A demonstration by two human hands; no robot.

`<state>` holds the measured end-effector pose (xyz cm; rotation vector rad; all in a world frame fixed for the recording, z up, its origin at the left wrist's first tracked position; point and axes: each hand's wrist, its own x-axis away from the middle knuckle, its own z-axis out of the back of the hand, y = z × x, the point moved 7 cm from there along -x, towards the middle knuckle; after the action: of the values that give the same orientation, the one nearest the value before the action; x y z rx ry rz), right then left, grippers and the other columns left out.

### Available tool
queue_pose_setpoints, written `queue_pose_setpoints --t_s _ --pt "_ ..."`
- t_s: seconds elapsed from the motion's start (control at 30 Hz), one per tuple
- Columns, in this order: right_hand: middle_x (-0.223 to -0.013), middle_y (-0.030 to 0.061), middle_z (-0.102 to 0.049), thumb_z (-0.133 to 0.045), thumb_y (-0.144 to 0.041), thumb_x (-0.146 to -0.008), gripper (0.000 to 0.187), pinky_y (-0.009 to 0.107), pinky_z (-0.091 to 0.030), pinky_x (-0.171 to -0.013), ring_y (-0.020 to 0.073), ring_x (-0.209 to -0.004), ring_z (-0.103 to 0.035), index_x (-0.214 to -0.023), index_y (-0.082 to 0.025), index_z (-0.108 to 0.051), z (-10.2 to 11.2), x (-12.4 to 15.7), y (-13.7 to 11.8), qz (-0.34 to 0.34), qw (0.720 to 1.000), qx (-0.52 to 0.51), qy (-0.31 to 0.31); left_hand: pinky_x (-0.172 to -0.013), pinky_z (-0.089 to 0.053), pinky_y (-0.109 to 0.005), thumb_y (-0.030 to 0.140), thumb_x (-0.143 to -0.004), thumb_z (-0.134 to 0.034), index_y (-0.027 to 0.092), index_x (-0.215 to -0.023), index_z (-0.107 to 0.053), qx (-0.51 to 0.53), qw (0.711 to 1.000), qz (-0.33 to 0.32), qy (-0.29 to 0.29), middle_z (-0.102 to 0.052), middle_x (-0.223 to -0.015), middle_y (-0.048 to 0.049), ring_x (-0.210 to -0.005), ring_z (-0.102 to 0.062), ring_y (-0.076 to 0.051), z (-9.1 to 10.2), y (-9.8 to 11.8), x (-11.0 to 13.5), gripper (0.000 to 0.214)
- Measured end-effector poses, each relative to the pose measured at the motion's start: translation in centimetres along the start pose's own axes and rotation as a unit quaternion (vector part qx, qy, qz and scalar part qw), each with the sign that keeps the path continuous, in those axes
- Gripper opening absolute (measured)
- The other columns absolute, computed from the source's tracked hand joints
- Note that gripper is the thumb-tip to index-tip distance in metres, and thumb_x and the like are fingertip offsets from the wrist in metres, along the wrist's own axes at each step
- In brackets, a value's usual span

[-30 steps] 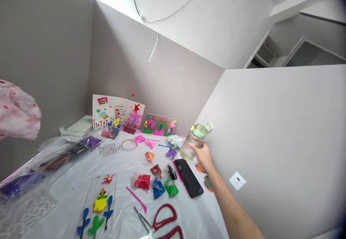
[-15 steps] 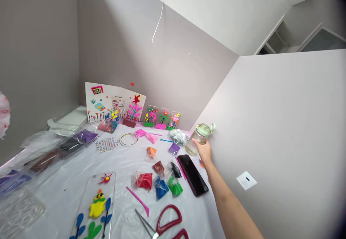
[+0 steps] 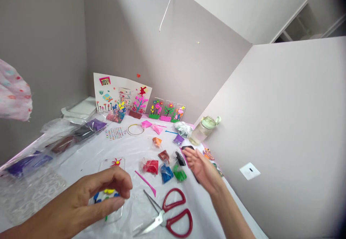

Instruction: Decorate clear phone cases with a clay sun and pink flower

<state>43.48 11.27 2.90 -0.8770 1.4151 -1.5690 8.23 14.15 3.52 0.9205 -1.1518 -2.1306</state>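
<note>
My left hand (image 3: 94, 195) hovers above the clear phone case (image 3: 123, 181), its fingers curved and apart with nothing between them. Behind that hand, much of the clay decoration is hidden; a red clay sun (image 3: 116, 162) and bits of yellow, blue and green still show. My right hand (image 3: 202, 168) is held over the dark phone (image 3: 187, 147), covering most of it, with empty, outstretched fingers. Beyond the right hand a glass bottle with a pale green lid (image 3: 203, 131) stands by the wall. Red-handled scissors (image 3: 164, 213) lie open between my hands.
Small bags of clay, among them red (image 3: 150, 167), blue (image 3: 167, 173) and green (image 3: 179, 173), lie mid-table near a pink modelling tool (image 3: 146, 182). Decorated panels (image 3: 169, 111) lean at the back beside a picture board (image 3: 121, 93). Bagged clay (image 3: 65, 143) lines the left.
My right hand has let go of the bottle and drawn back over the phone. My left hand has come into view above the phone case. The camera view has shifted slightly.
</note>
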Motion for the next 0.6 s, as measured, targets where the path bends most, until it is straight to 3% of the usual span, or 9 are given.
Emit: queue_pose_setpoints --t_s 0.07,0.13,0.23,0.43,0.6 --pt "-0.125 0.0178 -0.076 -0.067 -0.067 -0.090 0.059 0.037 -0.061 -0.088 0.0233 -0.098 -0.076 -0.118 -0.016 -0.076 -5.5 3.8 0.9 -0.091 0.983 -0.123 -0.105 -0.080 -0.059 -0.024 0.047 -0.096 -0.064 0.031 -0.096 -0.071 -0.003 1.000 0.018 -0.015 -0.076 -0.093 0.0017 -0.088 -0.073 -0.019 -1.5 0.2 -0.2 0.018" --pt "-0.129 0.0165 -0.075 -0.071 -0.064 -0.091 0.055 0.035 -0.055 -0.099 0.0213 -0.107 -0.075 -0.120 -0.017 -0.074 -10.6 7.3 0.9 -0.162 0.931 -0.265 -0.190 -0.085 -0.056 -0.025 0.039 -0.097 -0.064 0.031 -0.100 -0.070 -0.036 0.999 -0.005 -0.015 -0.075 -0.097 0.0025 -0.092 -0.071 -0.018 -2.4 0.8 -0.1 0.010" --pt "-0.130 0.0169 -0.075 -0.075 -0.061 -0.090 0.054 0.037 -0.051 -0.107 0.0230 -0.114 -0.073 -0.119 -0.016 -0.074 -15.0 10.1 0.1 -0.177 0.890 -0.352 -0.231 -0.092 -0.051 -0.029 0.032 -0.099 -0.063 0.031 -0.104 -0.069 -0.094 0.993 -0.072 0.004 -0.073 -0.100 0.0029 -0.096 -0.067 -0.019 -3.1 1.5 0.3 0.007" --pt "-0.133 0.0165 -0.073 -0.080 -0.060 -0.085 0.055 0.044 -0.044 -0.114 0.0269 -0.126 -0.067 -0.121 -0.018 -0.073 -17.1 10.8 0.7 -0.162 0.893 -0.360 -0.213 -0.097 -0.043 -0.034 0.022 -0.097 -0.068 0.032 -0.113 -0.067 -0.185 0.975 -0.120 0.019 -0.071 -0.107 0.0020 -0.104 -0.061 -0.022 -4.3 0.6 0.9 0.019" --pt "-0.137 0.0154 -0.070 -0.077 -0.060 -0.089 0.056 0.047 -0.039 -0.119 0.0294 -0.135 -0.060 -0.127 -0.019 -0.071 -17.6 11.0 1.0 -0.149 0.905 -0.337 -0.212 -0.094 -0.045 -0.034 0.024 -0.104 -0.056 0.029 -0.108 -0.068 -0.151 0.983 -0.106 0.016 -0.071 -0.105 -0.0002 -0.103 -0.061 -0.022 -4.2 -0.3 0.5 0.014"
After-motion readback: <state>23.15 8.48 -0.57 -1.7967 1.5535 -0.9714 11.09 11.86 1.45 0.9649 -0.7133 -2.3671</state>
